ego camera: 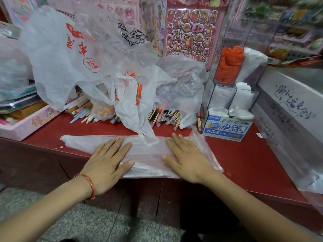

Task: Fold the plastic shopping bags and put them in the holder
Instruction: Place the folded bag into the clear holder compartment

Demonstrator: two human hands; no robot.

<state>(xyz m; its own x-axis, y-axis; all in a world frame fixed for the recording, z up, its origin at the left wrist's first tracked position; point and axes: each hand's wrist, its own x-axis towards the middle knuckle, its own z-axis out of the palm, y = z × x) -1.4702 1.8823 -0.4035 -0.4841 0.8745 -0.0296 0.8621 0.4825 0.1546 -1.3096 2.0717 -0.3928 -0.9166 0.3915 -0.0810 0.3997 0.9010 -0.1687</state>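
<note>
A clear plastic bag point(148, 154) lies flattened in a long strip along the front edge of the red counter point(244, 159). My left hand point(108, 163) presses flat on its middle with fingers spread. My right hand point(187, 158) presses flat on its right part. Behind them stands a loose heap of crumpled bags: a white one with red print point(66, 55), a white one with orange print point(131, 100) and a clear one point(183, 88). The clear acrylic holder point(232, 79) stands at the back right, with an orange bag point(229, 63) and white folded bags in its compartments.
Several pens and pencils point(83, 112) lie in rows under the bag heap. A blue and white box point(227, 128) sits in front of the holder. A pink tray point(22, 124) is at the left, white cartons point(288, 109) at the right, sticker sheets point(190, 32) behind.
</note>
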